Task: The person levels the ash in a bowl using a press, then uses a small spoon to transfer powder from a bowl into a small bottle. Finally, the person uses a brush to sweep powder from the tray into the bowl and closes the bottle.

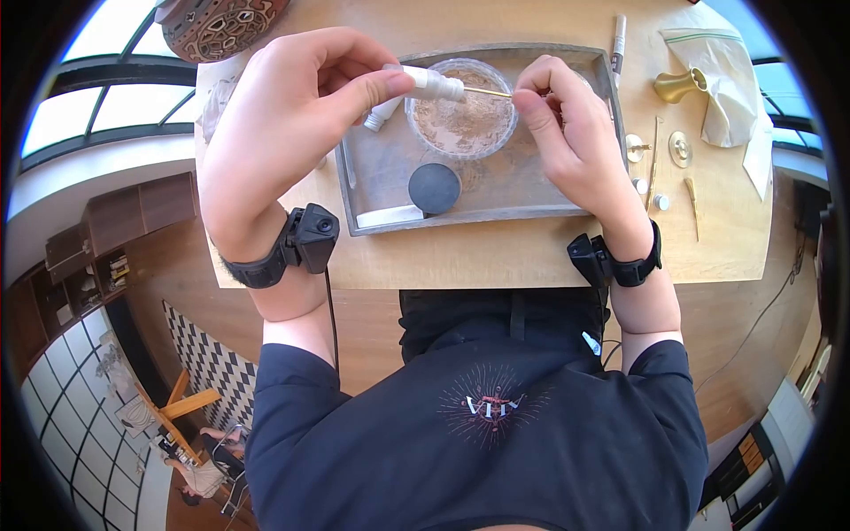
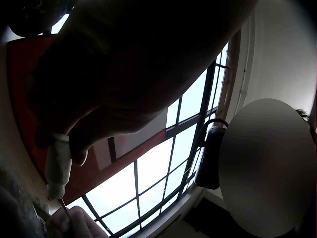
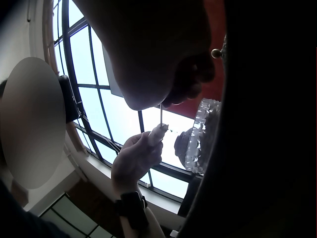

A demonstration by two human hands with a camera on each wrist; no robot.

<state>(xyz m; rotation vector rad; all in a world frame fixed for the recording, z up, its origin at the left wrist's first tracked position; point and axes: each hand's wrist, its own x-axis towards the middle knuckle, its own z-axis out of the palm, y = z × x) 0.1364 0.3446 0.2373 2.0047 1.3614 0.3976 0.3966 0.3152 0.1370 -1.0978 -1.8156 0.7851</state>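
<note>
Left hand (image 1: 305,111) pinches white bottle (image 1: 428,84) at one end; right hand (image 1: 575,133) pinches thin rod (image 1: 487,92).

From the head I look down on both hands and the surface (image 1: 496,257); both wrist views face upward, close in, sharing the windows (image 2: 154,163).

Our left hand (image 1: 310,106), at eleven o'clock, pinches between thumb and fingers; our right hand (image 1: 571,128), at one o'clock, pinches too, fingers curled.
</note>
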